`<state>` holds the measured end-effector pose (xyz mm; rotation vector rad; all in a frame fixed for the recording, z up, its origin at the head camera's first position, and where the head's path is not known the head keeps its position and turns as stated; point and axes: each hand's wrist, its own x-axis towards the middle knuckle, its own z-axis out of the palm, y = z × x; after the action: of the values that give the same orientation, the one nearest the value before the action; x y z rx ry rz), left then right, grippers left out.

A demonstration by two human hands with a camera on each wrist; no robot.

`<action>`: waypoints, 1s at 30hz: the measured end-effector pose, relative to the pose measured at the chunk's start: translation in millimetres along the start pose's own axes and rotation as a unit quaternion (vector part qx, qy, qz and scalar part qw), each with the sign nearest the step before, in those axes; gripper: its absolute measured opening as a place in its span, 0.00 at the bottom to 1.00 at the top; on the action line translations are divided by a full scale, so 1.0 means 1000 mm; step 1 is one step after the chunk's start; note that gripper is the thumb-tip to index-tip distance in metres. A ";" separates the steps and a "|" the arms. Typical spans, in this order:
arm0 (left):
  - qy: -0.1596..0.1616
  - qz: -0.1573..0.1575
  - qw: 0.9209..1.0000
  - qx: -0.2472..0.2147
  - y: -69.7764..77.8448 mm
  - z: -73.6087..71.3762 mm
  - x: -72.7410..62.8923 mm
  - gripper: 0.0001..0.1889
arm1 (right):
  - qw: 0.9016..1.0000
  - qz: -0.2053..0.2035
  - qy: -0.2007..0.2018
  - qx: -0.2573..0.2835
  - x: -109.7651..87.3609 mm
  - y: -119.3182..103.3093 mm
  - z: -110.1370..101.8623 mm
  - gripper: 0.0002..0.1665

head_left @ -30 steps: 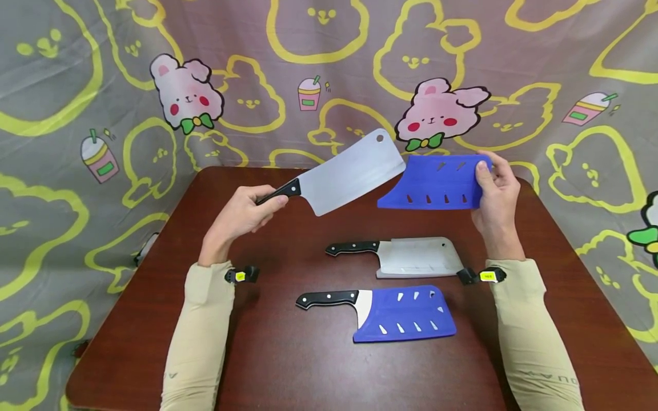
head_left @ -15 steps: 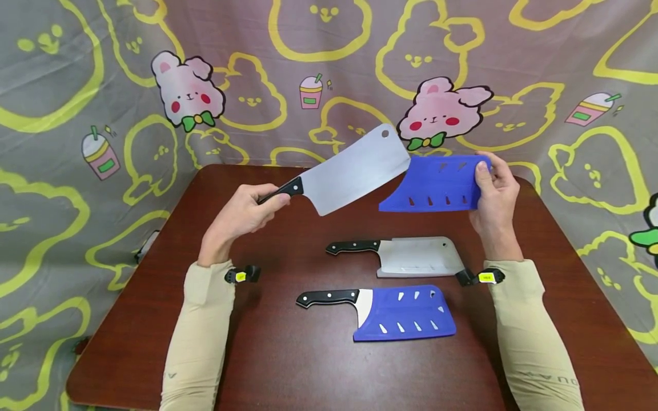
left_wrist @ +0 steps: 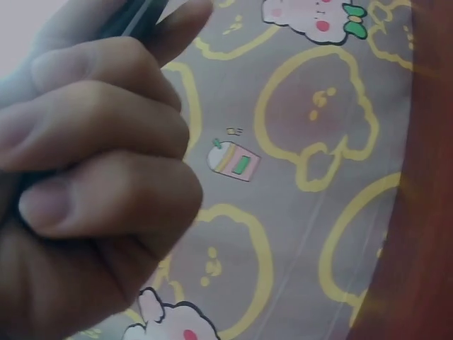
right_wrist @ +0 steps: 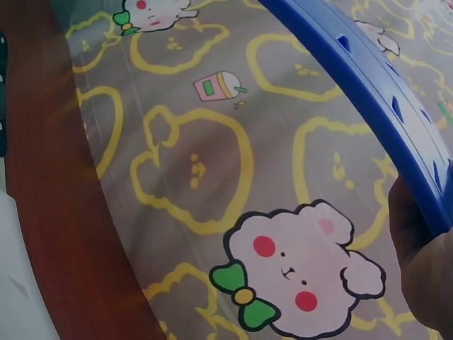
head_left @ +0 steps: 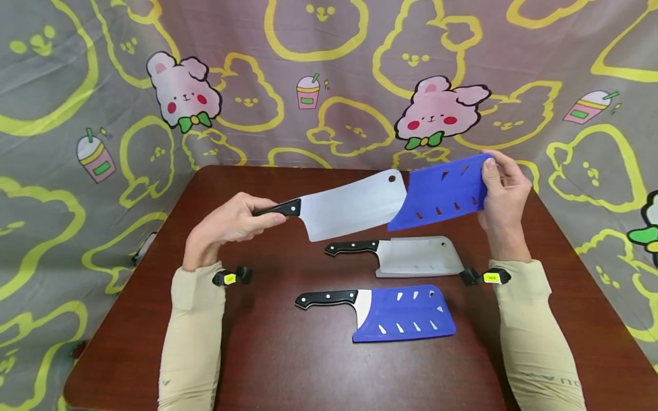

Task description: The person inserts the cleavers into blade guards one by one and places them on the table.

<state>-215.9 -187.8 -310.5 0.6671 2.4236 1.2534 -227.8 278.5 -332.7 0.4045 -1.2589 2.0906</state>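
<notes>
My left hand (head_left: 233,220) grips the black handle of a bare cleaver (head_left: 349,204) above the table, its blade pointing right. Curled fingers (left_wrist: 127,127) wrap that handle in the left wrist view. A blue slotted blade cover (head_left: 442,191) is pinched at its far right end by my right hand (head_left: 506,191). The cleaver's tip meets the cover's left edge; whether any of it is inside cannot be told. In the right wrist view the cover (right_wrist: 382,106) shows edge-on.
On the table (head_left: 288,365) lie a cleaver in a clear whitish cover (head_left: 418,257) and, nearer, a cleaver in a blue cover (head_left: 406,314). Both handles point left. A patterned curtain (head_left: 247,34) hangs behind and at the sides.
The cleaver has swung down and is more level. The blue cover has tilted, its right end up and left end lower. Both hands keep their hold; the cleavers on the table have not moved.
</notes>
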 end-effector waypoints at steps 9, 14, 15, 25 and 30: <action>0.006 0.015 0.999 0.036 0.007 0.005 0.003 0.11 | 0.999 0.011 -0.010 -0.032 -0.005 0.002 0.002 0.19; 0.013 0.015 0.999 0.041 0.006 0.005 0.004 0.11 | 0.999 0.001 -0.008 -0.047 -0.006 0.004 0.004 0.19; 0.012 0.016 0.999 0.040 0.006 0.006 0.004 0.11 | 0.999 0.004 -0.010 -0.047 -0.007 0.005 0.006 0.18; 0.015 0.067 0.990 0.123 0.008 0.013 0.013 0.10 | 0.995 0.023 -0.028 -0.093 -0.016 0.004 0.013 0.15; 0.026 0.066 0.990 0.124 0.008 0.012 0.009 0.10 | 0.995 0.014 -0.027 -0.094 -0.017 0.006 0.016 0.16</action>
<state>-216.0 -171.1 -311.3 0.8857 2.6426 1.0360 -220.6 255.8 -338.2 0.3627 -1.4875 1.9745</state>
